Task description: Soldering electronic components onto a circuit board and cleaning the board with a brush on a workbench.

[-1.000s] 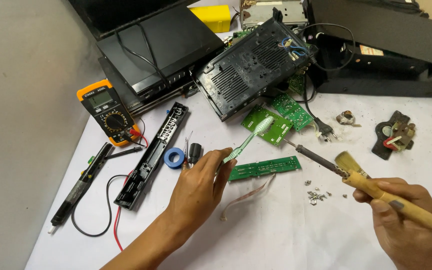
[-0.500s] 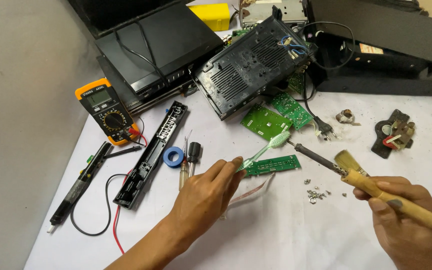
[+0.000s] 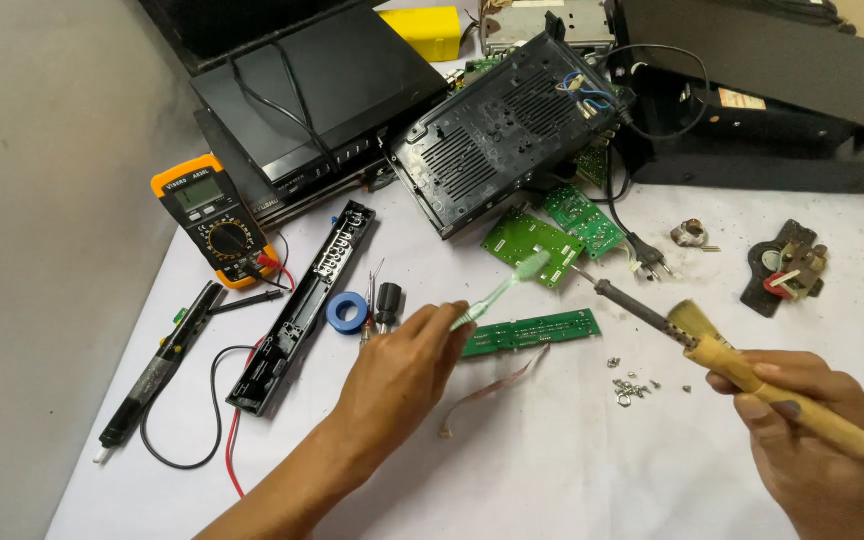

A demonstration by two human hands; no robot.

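Observation:
My left hand grips a pale green toothbrush by its handle, the bristle end raised over a square green circuit board. A long narrow green circuit board lies just right of that hand. My right hand holds a soldering iron by its wooden handle; the metal tip points up-left toward the square board.
An orange multimeter with red and black leads, a black pen-shaped tool, a long black panel, a blue tape roll and loose screws lie on the white table. Black device casings crowd the back.
My left hand has drawn back toward me and to the left with the toothbrush, off the long narrow board. The right hand and soldering iron stay nearly still.

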